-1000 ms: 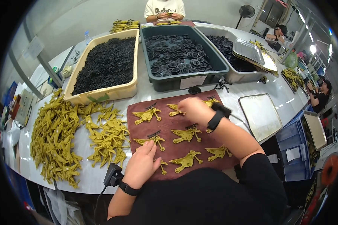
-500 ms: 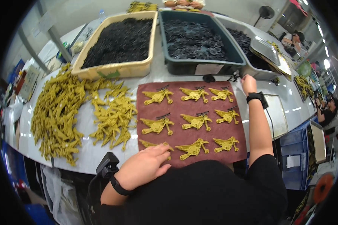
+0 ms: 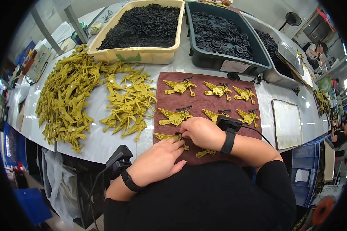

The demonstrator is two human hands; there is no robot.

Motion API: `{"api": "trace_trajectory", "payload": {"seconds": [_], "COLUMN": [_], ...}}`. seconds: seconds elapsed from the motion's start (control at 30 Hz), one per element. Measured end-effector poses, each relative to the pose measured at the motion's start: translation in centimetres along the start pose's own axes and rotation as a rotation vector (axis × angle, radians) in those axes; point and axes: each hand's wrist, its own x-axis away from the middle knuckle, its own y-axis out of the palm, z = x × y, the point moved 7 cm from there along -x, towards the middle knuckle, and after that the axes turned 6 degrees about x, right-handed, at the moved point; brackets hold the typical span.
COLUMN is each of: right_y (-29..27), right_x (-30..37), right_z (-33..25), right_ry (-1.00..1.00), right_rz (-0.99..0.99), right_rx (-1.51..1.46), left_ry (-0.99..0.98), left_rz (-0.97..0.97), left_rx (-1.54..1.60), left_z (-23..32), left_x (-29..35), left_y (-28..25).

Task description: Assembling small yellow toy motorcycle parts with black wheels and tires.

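A reddish-brown cloth point(image 3: 204, 102) carries rows of yellow plastic parts with forked, arm-like shapes. Several, such as the far-left yellow part point(image 3: 180, 87), have a thin black piece point(image 3: 186, 79) at the upper edge. My left hand point(image 3: 158, 158) lies with fingers stretched over the near-left yellow part point(image 3: 164, 136), touching it. My right hand point(image 3: 204, 133) is closed in a pinch at that same part, on a small black piece point(image 3: 178, 133) that is mostly covered by the fingers. Beneath my right forearm, another yellow part point(image 3: 205, 153) is partly hidden.
Heaps of yellow parts point(image 3: 65, 100) lie left of the cloth. Behind stand a cream bin point(image 3: 142, 57) of black pieces and a dark green bin point(image 3: 204, 57) of black discs. A grey bin point(image 3: 281, 77) and flat metal tray point(image 3: 287, 123) are at right. Loose black pieces point(image 3: 260, 79) lie nearby.
My right hand has come from the black pieces at the cloth's far right corner to the near-left yellow part, beside my left hand. The left hand stays on that part; the view has shifted.
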Motion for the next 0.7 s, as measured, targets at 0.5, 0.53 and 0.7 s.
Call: {"api": "trace_trajectory", "payload": {"seconds": [0.5,0.53,0.7], "right_y": [0.2,0.3,-0.6], "right_x": [-1.4,-1.4,-1.3], "right_z": [-2.5,-2.5,-2.6], "right_ry": [-0.103,-0.104,-0.088], "right_rz": [-0.072,-0.075,-0.032], "right_rx": [0.258,0.257,0.232], "left_ry": [0.010,0.013,0.004], "left_rz": [-0.119,-0.110,-0.128], "left_rx": [0.167,0.192,0.232], "left_z": [-2.2,-2.4,-2.3], "left_x": [0.5,0.5,0.3], "left_y": [0.1,0.2,0.1]}}
